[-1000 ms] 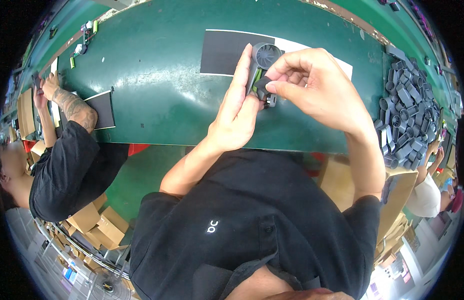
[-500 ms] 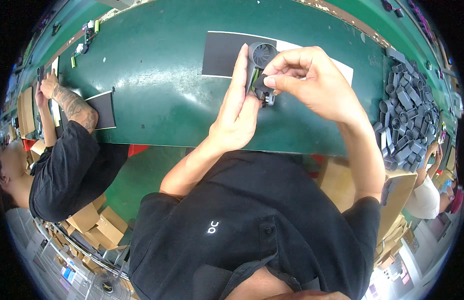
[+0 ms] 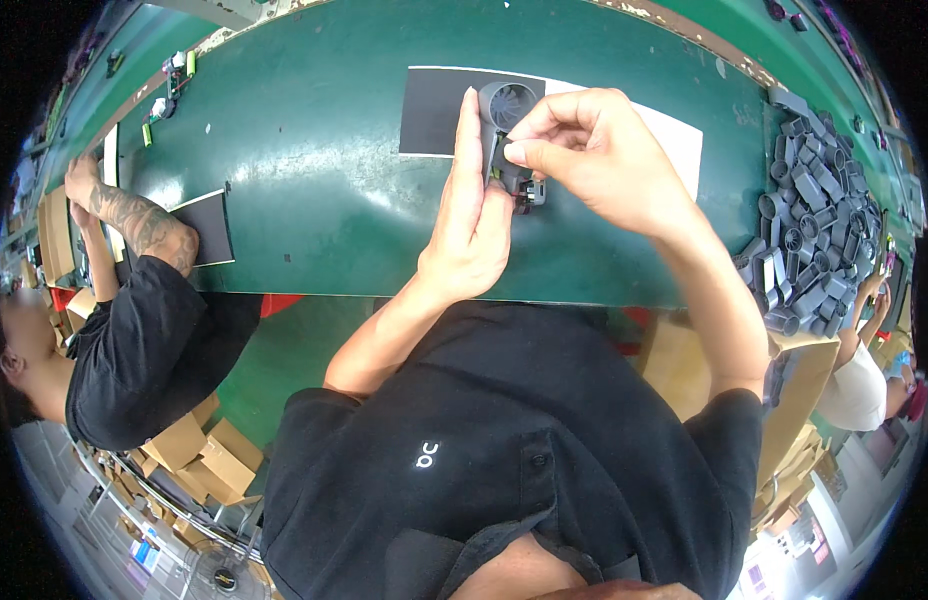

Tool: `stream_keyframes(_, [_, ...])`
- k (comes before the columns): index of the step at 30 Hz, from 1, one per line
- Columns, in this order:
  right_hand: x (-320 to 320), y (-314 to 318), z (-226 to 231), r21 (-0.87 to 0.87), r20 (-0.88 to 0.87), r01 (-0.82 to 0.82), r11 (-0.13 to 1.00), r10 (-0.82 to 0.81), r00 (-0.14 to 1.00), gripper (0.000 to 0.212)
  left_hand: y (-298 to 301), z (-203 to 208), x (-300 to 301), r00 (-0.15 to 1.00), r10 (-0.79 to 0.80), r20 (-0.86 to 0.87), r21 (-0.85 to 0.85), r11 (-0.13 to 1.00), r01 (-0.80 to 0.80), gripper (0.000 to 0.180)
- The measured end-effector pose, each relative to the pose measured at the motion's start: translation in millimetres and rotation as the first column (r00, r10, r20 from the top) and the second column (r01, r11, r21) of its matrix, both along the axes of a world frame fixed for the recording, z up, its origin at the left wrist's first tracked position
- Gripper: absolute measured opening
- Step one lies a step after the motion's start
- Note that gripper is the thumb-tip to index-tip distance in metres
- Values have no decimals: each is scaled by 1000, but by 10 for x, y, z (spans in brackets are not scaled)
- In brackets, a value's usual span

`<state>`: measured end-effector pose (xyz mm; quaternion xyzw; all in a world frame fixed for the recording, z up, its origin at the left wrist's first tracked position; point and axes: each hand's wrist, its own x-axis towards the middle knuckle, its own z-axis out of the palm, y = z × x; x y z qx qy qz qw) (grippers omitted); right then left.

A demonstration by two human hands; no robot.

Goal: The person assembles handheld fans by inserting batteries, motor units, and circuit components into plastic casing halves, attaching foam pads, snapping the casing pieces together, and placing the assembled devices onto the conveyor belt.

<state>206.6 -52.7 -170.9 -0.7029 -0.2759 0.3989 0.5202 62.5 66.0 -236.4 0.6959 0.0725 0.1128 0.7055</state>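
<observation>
My left hand (image 3: 469,215) is closed around a grey plastic housing (image 3: 491,110) with a round fan-like end, its fingers stretched along the housing's left side. The housing's open lower part shows a bit of green and a dark part with metal (image 3: 530,192) at the near end. My right hand (image 3: 604,150) pinches a small black piece (image 3: 503,157) against the open side of the housing. How far that piece lies on the housing is partly hidden by my fingertips. Behind the housing, a black sheet (image 3: 434,110) with a white part (image 3: 664,145) lies on the table.
At the right of the green table (image 3: 324,180) is a heap of grey housings (image 3: 809,220). Several small green cells with wires (image 3: 174,85) lie at the far left. A co-worker's tattooed arm (image 3: 144,220) reaches over the table near another black sheet (image 3: 212,225). Cardboard boxes (image 3: 209,455) stand below.
The black piece has gone from tilted in my right fingers to lying along the housing, over the green part. Both hands and the housing have shifted slightly left. The co-worker's hands have moved.
</observation>
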Motion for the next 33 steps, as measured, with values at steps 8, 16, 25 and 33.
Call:
stream_keyframes(8, [-154, 22, -6, -21, 411, 87, 996, -71, 909, 11, -44, -105, 27, 1000, 12, 19, -44, 999, -11, 76])
stream_keyframes(16, [-26, 6, 267, -125, 458, -19, 992, 75, 886, 11, -65, -74, 20, 999, 8, 34, 81, 997, -11, 76])
stream_keyframes(25, [-151, 23, 211, -87, 587, 45, 995, 14, 809, 9, -80, -215, 69, 989, 92, 112, 283, 951, -120, 80])
stream_keyframes(33, [-192, 106, -79, -7, 572, 119, 993, -93, 815, 9, -65, -252, 60, 985, 158, 69, 391, 904, -172, 79])
